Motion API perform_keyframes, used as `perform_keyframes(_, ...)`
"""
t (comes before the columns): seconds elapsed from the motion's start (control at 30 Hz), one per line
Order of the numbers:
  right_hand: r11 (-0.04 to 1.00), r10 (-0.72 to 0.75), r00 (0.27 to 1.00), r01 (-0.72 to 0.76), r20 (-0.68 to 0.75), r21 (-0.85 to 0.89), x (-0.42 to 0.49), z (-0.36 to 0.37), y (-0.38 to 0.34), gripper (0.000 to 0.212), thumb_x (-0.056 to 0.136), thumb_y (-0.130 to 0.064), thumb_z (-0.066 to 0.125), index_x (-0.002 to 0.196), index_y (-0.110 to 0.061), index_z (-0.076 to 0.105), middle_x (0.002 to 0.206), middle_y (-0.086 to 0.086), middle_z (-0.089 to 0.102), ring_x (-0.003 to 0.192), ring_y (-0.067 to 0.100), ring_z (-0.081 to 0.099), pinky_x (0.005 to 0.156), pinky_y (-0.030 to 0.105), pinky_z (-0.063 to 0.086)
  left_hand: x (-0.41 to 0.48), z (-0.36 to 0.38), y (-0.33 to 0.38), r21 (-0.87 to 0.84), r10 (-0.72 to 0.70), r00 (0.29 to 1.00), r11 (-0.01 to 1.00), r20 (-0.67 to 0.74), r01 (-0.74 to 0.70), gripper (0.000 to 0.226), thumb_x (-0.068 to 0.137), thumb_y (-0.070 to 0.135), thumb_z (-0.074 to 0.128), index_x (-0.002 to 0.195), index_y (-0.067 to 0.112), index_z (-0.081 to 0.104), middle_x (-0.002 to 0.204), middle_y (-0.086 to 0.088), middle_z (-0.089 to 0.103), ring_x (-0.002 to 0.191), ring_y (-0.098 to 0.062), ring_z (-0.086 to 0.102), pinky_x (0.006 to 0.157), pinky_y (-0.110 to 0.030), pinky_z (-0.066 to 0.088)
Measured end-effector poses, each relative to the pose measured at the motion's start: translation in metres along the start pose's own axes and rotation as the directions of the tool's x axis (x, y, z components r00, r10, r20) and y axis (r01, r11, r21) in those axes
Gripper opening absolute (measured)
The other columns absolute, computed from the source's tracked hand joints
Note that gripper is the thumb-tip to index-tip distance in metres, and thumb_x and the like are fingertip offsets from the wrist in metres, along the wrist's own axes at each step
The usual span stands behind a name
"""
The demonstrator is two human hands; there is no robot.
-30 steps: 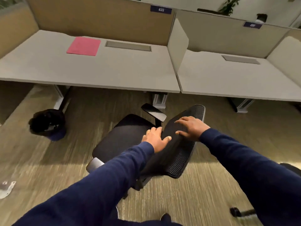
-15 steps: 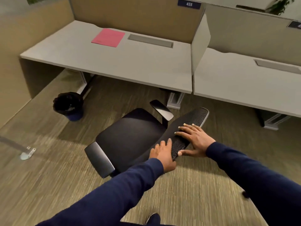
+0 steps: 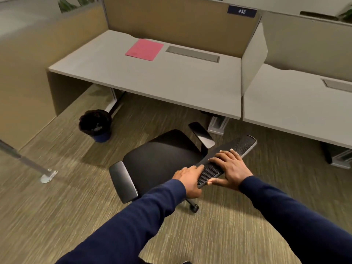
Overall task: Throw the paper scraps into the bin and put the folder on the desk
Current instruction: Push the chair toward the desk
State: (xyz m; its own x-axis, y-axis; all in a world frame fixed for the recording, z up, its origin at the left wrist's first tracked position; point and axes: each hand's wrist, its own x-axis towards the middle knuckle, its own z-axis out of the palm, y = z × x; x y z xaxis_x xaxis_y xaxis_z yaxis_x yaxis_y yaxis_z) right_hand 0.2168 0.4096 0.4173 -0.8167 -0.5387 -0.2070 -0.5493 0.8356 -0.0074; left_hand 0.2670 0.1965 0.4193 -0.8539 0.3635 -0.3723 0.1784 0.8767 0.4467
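Note:
A pink folder [image 3: 144, 49] lies flat on the grey desk [image 3: 148, 79], near the back partition. A dark bin [image 3: 96, 123] with a black liner stands on the carpet under the desk's left end; something pale shows inside it. A black office chair [image 3: 162, 159] stands in front of the desk. My left hand [image 3: 189, 180] grips the near end of the chair's mesh backrest. My right hand [image 3: 231, 167] lies over the top of the backrest [image 3: 240, 144], thumb under its edge. No loose paper scraps show on the floor.
A second desk [image 3: 297, 111] adjoins on the right, behind a short divider panel [image 3: 251, 60]. A tan partition [image 3: 22, 77] walls off the left. A metal pole with a floor bracket [image 3: 47, 175] slants in at the left.
The view has swung right and closer, so desk, bin and chair sit further right in frame. The chair has turned, its backrest now seen edge-on. Both hands stay on the backrest.

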Motion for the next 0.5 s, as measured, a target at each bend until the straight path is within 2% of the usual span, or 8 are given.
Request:
perform_keyframes(0.27,0.992,0.128,0.991,-0.127,-0.047,0.018,0.061,-0.006,-0.041,0.107,0.064,-0.102,0.016,0.143,-0.035,0.046,0.143,-0.002,0.050,0.140,0.024,0.036,0.122,0.050,0.009,0.014,-0.050,-0.071,0.016,0.060,0.998,0.998,0.028,-0.060,0.085,0.081,0.040,0.063,0.154,0.026,0.023,0.140,-0.005,0.049,0.123,-0.029,0.051,0.105,-0.042,0.043)
perform_keyframes(0.5,0.963,0.266,0.959,-0.260,-0.098,0.076,0.138,-0.012,-0.101,0.099,0.067,-0.100,0.021,0.136,-0.036,0.051,0.134,-0.002,0.055,0.133,0.024,0.043,0.120,0.053,0.012,0.029,-0.106,-0.161,0.101,0.096,0.993,0.990,0.072,-0.103,0.084,0.084,0.032,0.065,0.155,0.031,0.020,0.145,-0.004,0.046,0.127,-0.028,0.050,0.107,-0.041,0.041)
